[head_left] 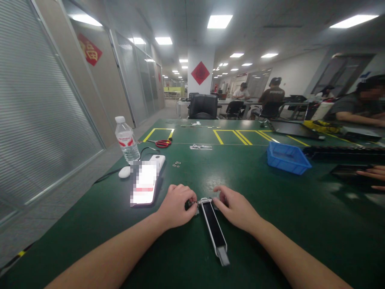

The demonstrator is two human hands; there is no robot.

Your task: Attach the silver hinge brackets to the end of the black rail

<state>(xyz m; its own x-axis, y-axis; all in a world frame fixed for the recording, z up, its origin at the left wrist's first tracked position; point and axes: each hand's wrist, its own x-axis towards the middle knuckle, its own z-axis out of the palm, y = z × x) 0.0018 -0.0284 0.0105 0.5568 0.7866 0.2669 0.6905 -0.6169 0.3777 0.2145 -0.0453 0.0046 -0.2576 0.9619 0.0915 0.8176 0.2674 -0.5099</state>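
A long narrow device (215,224) with a white frame and a black inset lies on the green table, a grey tab (223,256) sticking out at its near end. A small metal bar crosses its far end. At the left of that end, my left hand (178,205) is closed in a pinch; what sits between its fingertips is too small to name. On the other side, my right hand (237,206) has thumb and forefinger apart, the thumb by the device's far corner. Its remaining fingers are partly hidden.
Left on the table are a lit phone (147,180), a white mouse-like object (124,172), a water bottle (128,140) and red-handled scissors (163,143). Small rings (177,164) and metal pieces (201,147) lie ahead. A blue bin (288,157) and another person's hand (373,174) are right.
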